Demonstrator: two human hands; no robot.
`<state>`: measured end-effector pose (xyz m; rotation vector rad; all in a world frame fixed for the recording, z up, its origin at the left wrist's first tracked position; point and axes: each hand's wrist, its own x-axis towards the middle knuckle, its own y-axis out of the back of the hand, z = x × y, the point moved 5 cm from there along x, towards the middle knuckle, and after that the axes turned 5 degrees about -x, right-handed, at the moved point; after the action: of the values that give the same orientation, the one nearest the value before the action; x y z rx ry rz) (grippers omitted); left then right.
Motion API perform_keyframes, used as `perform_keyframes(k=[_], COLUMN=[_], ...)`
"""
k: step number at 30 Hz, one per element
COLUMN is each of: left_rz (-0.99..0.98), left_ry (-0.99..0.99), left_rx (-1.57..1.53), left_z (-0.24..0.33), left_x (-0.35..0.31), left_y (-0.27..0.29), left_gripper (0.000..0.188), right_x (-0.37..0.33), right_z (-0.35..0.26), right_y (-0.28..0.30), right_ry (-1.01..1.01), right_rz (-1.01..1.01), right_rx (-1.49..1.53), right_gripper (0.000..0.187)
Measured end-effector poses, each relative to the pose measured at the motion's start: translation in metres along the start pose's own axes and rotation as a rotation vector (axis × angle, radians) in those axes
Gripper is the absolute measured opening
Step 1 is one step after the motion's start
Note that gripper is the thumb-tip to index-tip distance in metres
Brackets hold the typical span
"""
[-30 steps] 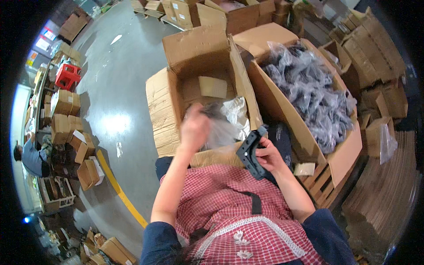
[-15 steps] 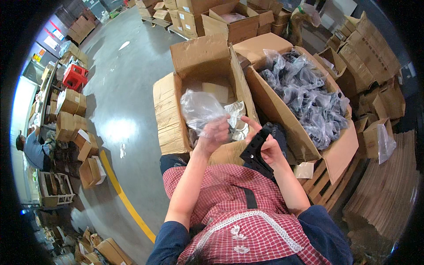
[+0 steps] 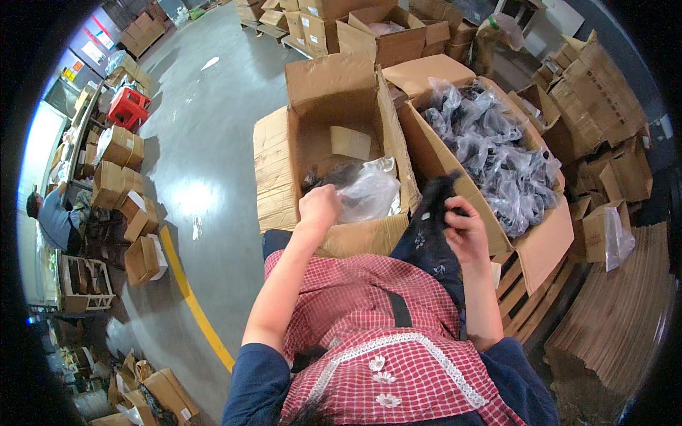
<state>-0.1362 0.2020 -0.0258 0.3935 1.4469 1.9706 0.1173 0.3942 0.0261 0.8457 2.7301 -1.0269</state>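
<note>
My left hand (image 3: 320,206) is closed on the edge of a clear plastic bag (image 3: 373,193), which hangs puffed out over the near part of an open cardboard box (image 3: 273,186). My right hand (image 3: 466,228) grips a black angled bracket (image 3: 439,190), blurred by motion, between the two boxes and above my knee. Inside the open box lie a cream-coloured block (image 3: 350,142) and some dark items partly hidden by the bag. At the right, a bigger carton (image 3: 455,162) is heaped with bagged dark parts (image 3: 497,160).
The bigger carton rests on a wooden pallet (image 3: 533,305). Flattened cardboard (image 3: 611,312) is stacked at the right. More cartons (image 3: 391,46) stand behind. To the left, a yellow line (image 3: 192,298) crosses the grey floor, with boxes, a red stool (image 3: 128,108) and another person (image 3: 57,220) beyond.
The bag has moved lower and to the right, with my left hand drawn back slightly left. My right hand has carried the black bracket up and to the right, away from the left hand.
</note>
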Motion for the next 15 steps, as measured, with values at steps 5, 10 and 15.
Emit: perform_keyframes(k=[5,10,15], left_rz=[0.003,-0.119,-0.417], left_ry=[-0.074,-0.103,0.169], left_rx=[-0.209,-0.490,-0.869], left_z=[0.020,0.043,0.046], left_x=[-0.036,-0.055,-0.066], left_y=[0.021,0.019,0.017], left_gripper=[0.026,0.028,0.029], right_x=[0.003,-0.025,-0.044], right_z=[-0.027,-0.037,-0.004], right_y=[-0.015,-0.089,-0.091], right_ry=[0.313,0.840,1.106], right_rz=[0.060,0.163,0.069], right_rx=[0.191,-0.889,-1.201], right_gripper=[0.023,0.019,0.024])
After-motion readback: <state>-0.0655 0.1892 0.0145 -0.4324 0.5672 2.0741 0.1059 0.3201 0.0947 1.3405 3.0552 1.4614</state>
